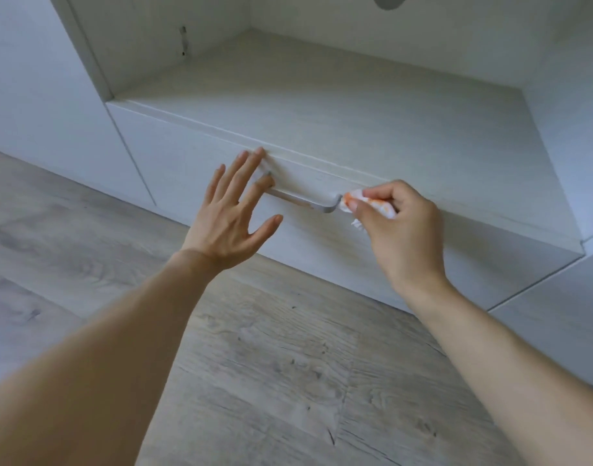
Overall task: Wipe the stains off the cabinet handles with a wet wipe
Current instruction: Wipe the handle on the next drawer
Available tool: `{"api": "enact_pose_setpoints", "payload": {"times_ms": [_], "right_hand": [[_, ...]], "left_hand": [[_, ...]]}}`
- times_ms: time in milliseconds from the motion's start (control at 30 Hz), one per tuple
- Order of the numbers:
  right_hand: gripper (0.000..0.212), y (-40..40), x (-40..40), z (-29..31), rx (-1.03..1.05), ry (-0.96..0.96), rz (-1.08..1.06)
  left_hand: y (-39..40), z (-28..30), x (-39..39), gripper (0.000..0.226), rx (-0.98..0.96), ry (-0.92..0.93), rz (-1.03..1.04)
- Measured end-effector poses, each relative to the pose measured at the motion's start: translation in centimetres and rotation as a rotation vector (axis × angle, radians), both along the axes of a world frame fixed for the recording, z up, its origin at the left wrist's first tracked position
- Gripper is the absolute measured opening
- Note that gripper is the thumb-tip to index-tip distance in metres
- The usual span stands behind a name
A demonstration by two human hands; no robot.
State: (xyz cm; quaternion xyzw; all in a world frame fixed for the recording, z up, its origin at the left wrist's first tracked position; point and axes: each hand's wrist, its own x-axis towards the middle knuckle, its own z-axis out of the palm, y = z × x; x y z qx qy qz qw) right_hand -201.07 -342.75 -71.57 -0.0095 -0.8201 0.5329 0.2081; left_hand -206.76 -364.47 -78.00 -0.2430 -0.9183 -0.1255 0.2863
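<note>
Head view: two bare forearms reach over the wood-grain floor (271,381) toward a low white drawer front (201,163). Left hand (232,210) is spread, fingers straight, their tips at the drawer's top edge by the left end of the metal handle (301,200). Right hand (402,230) pinches a crumpled, orange-stained wet wipe (362,200) against the handle's right end. Beyond, an open shelf (322,105) recedes between white panels.
</note>
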Motion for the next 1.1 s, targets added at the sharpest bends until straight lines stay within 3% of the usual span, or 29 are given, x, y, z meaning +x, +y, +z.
{"api": "enact_pose_setpoints", "payload": {"times_ms": [200,500,733,867,1033,1100], "right_hand": [[0.019,-0.9,-0.4,-1.9,-0.172,0.048,-0.135],[0.015,-2.6,0.5,-2.6,-0.178,0.180,-0.301],[0.014,-3.2,0.2,-2.9,-0.038,0.069,-0.224],[0.028,-4.2,-0.7,-3.2,-0.221,0.125,-0.345],[0.004,-7.0,-1.0,-4.8,-0.310,0.253,-0.501],[0.022,-8.3,-0.8,-5.4,-0.288,0.262,-0.511]], "left_hand": [[-1.6,0.1,-2.5,0.050,-0.136,0.151,-0.111],[0.4,-3.3,-5.2,0.048,0.120,0.376,-0.157],[2.0,-4.2,-5.4,0.044,0.294,0.382,-0.189],[1.9,-4.1,-5.6,0.043,0.300,0.381,-0.205],[0.7,-3.7,-5.7,0.043,0.212,0.399,-0.227],[0.4,-3.6,-5.7,0.043,0.183,0.402,-0.226]]}}
